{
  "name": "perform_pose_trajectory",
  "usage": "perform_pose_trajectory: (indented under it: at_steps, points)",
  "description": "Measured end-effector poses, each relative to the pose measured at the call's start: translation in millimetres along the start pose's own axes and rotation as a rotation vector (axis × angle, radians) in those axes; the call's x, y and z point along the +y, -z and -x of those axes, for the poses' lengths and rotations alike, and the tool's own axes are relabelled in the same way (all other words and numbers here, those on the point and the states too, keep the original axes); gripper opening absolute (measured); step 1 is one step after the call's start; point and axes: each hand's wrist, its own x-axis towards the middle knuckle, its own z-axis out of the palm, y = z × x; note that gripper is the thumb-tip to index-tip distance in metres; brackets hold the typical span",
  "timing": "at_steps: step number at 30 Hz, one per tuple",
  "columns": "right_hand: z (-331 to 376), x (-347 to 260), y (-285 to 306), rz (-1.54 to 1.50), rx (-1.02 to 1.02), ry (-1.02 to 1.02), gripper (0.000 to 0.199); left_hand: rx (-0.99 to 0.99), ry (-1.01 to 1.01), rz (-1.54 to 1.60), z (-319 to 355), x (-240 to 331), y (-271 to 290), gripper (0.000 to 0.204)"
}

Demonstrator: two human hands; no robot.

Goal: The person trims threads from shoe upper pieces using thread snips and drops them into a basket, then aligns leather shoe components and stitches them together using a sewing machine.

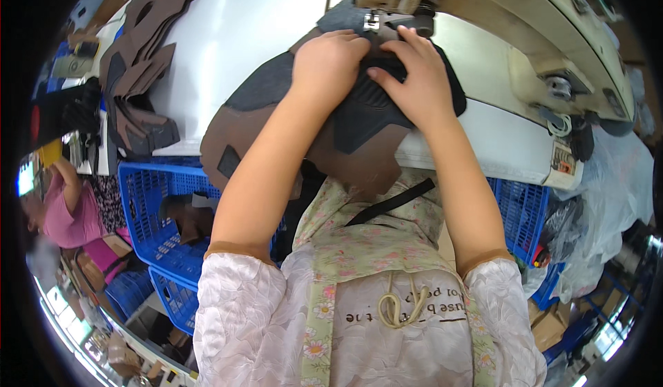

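A large brown and black sewn panel (373, 104) lies under the needle area of a sewing machine, its near edge draping over the table edge toward my lap. The presser foot (372, 21) of the machine sits right at the panel's far edge. My left hand (329, 66) is closed on the panel, its fingers curled together left of the foot. On the other side, my right hand (423, 76) rests on the panel with thumb and fingers spread, its fingertips close to the foot. The panel's underside is hidden.
The sewing machine arm (511, 21) spans the upper right. A stack of brown pieces (141, 62) lies on the white table (228, 14) at left. Blue crates (155, 166) stand below, one holding dark pieces. Clear plastic bags (601, 200) hang at right. Another person (76, 211) is far left.
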Motion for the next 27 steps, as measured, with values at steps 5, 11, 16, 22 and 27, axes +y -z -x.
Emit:
perform_pose_trajectory:
  at_steps: [5, 11, 16, 22, 27]
  points:
    - [1.1, 1.5, 0.4, -0.013, -0.025, -0.019, 0.039, 0.003, -0.007, 0.012, -1.4, 2.3, -0.4, 0.017]
    - [3.2, 0.6, -3.8, 0.001, -0.064, -0.073, 0.042, 0.008, -0.004, 0.005, 1.3, -0.1, -0.2, 0.015]
    - [2.7, 1.1, -0.5, 0.019, -0.089, -0.085, 0.043, 0.029, -0.025, 0.029, -0.3, 1.6, -1.8, 0.014]
    - [1.2, -1.0, 0.0, 0.030, -0.101, -0.086, 0.042, -0.027, 0.010, 0.026, -0.4, 1.4, 0.6, 0.014]
    - [0.6, -0.6, 1.1, 0.044, -0.092, -0.068, 0.042, -0.022, 0.007, 0.031, -0.7, 2.0, 0.6, 0.014]
